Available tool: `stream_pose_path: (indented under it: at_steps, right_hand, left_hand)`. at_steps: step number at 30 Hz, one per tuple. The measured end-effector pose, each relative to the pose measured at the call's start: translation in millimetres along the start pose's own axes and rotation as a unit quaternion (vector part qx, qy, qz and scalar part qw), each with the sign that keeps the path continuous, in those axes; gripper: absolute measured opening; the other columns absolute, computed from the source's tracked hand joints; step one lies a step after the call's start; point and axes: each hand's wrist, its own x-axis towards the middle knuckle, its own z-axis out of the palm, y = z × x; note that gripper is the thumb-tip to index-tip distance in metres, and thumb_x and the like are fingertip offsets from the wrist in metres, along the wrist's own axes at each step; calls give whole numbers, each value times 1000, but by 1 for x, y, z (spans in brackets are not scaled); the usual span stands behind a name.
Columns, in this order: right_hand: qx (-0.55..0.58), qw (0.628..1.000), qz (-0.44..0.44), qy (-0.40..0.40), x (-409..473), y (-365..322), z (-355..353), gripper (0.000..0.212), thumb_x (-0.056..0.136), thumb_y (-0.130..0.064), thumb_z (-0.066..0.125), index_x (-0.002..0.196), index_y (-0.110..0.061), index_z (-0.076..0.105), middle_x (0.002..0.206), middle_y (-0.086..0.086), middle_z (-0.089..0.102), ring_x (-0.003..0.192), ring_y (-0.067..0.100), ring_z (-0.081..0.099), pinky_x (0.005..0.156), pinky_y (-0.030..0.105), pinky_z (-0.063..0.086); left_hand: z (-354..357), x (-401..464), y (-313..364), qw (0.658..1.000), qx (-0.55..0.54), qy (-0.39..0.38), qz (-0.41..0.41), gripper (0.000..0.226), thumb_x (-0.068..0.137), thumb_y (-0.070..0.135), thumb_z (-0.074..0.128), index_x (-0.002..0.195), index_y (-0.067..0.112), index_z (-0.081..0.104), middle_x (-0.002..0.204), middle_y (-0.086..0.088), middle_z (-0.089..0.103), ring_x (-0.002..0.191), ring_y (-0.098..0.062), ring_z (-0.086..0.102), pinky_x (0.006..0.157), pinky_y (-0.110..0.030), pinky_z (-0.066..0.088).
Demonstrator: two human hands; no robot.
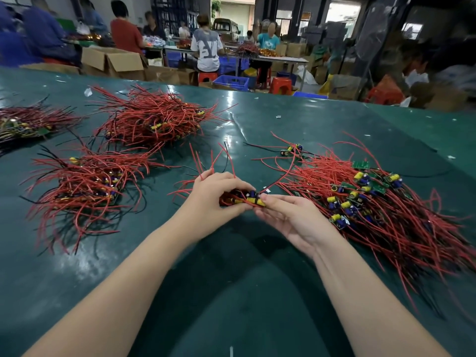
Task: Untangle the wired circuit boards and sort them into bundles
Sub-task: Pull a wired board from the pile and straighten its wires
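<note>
My left hand (210, 195) grips a small stack of circuit boards (243, 198) with yellow and blue parts, its red wires fanning up past my fingers. My right hand (288, 215) pinches the stack's right end between thumb and fingers. A red wire runs from there to the tangled heap of boards and red wires (381, 202) on the right. Sorted bundles lie at the left (85, 186), at the back centre (154, 119) and at the far left edge (25, 124).
All of this rests on a dark green table (231, 292). A single wired board (292, 150) lies apart behind the heap. Beyond the table's far edge are cardboard boxes (113, 61), blue crates, red stools and seated people at other benches.
</note>
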Motion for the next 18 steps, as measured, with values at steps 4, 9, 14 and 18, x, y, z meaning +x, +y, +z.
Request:
stream_pose_path:
  at_steps: [4,9,14,18]
  right_hand:
    - [8,1000,2,-1,-1,-1,0,17,87,1,60,99,13,60,54,2,65,59,10,67,73,24,59]
    - [35,999,-20,4,-2,-5,4,11,70,-7,67,70,0,76,70,11,72,67,16,71,63,20,57]
    - [49,996,-58,45,0,-9,1,14,69,-7,70,79,1,72,73,13,72,66,19,71,59,22,57]
    - [61,993,-68,79,-1,-11,-1,6,84,-2,66,88,1,69,75,11,72,67,17,71,60,19,56]
  left_hand:
    - [-1,1,-2,1000,-18,-9,3,22,80,29,76,102,29,70,98,13,64,98,5,53,110,-31,20]
    - [-5,1,-1,991,-130,-22,-39,26,80,15,77,104,21,71,93,6,67,85,-13,63,85,-46,50]
    - [-8,2,-10,999,-23,-1,-40,25,79,24,78,102,28,71,92,16,66,92,-1,59,104,-47,35]
    - [-21,-1,-23,946,271,80,-159,27,82,33,68,109,30,67,109,0,64,111,-25,53,111,-46,13]
